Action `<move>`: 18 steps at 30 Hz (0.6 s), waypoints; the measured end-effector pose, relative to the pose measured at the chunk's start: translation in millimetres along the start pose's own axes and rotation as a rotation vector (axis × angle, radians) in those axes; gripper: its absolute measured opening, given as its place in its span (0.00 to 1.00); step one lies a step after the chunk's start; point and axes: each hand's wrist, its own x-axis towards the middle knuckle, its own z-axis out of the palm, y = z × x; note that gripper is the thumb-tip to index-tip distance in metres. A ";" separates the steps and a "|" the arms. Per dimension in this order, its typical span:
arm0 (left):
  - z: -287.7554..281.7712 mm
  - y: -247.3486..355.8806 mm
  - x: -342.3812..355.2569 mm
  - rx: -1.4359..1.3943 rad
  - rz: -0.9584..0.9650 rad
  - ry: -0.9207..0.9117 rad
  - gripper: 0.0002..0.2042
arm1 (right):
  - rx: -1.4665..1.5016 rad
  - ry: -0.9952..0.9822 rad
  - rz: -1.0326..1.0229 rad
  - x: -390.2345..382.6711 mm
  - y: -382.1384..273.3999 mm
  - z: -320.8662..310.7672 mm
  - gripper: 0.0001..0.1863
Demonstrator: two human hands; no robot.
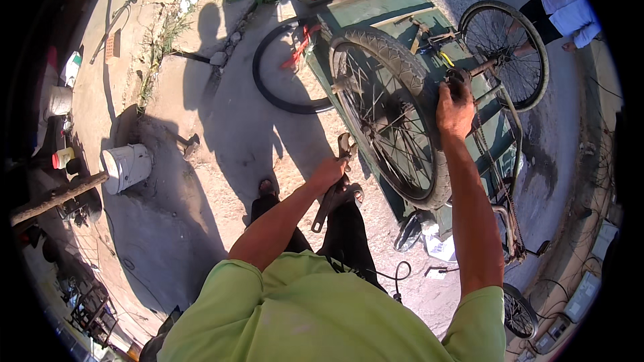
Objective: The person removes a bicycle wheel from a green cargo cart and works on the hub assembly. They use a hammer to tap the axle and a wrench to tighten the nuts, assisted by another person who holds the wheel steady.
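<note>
My left hand point(329, 173) grips dark metal tools point(320, 220), apparently wrenches, over my dark trousers. My right hand point(456, 110) is closed on a dark part I cannot make out, at the end of a rusty axle point(484, 67) on an upturned tricycle frame point(512, 144). Beside it a large spoked wheel point(396, 107) with a treaded tyre leans over the green cargo bed point(315, 67). A chain point(493, 174) runs down the frame below my hand.
A second wheel point(477, 35) stands beyond the frame; a loose tyre point(260, 70) lies left. Hammers point(190, 147), a white bucket point(126, 167) and a wooden pole point(54, 198) are at left. Another person point(563, 3) stands at upper right. Cables point(557, 302) and a small wheel point(520, 312) are lower right.
</note>
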 end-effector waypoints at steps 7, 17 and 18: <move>46.9 6.8 49.6 -0.131 0.022 0.088 0.15 | 0.118 -0.130 -0.082 -7.1 -29.2 10.6 0.22; 38.9 -5.1 101.3 0.281 0.163 0.096 0.10 | 0.136 -0.188 -0.126 3.8 -32.6 17.5 0.21; 38.6 -5.1 102.5 0.297 0.160 0.110 0.10 | 0.148 -0.191 -0.127 4.3 -30.7 19.1 0.21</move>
